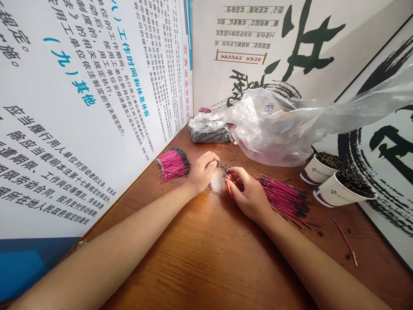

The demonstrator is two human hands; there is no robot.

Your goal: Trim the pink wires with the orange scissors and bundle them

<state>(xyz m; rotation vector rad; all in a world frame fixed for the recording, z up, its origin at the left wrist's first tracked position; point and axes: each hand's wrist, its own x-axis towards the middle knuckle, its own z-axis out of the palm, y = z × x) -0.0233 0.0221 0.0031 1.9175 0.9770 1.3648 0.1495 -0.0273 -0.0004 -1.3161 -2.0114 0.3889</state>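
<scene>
My right hand [247, 191] is wrapped round small scissors-like snips with orange handles [230, 185], their dark tip pointing up and left. At that tip, my left hand [202, 172] pinches something dark and too small to make out. A bundle of pink wires with black ends [174, 164] lies just left of my left hand. Beside my right hand, a larger pile of pink and black wires [285, 198] rests on the wooden table [193, 258].
Two paper cups [335, 193] full of small dark pieces stand at the right. A clear plastic bag [274, 133] and a wrapped dark bundle [209, 131] sit at the back. One loose reddish wire [345, 241] lies front right. Printed panels [129, 86] border the table.
</scene>
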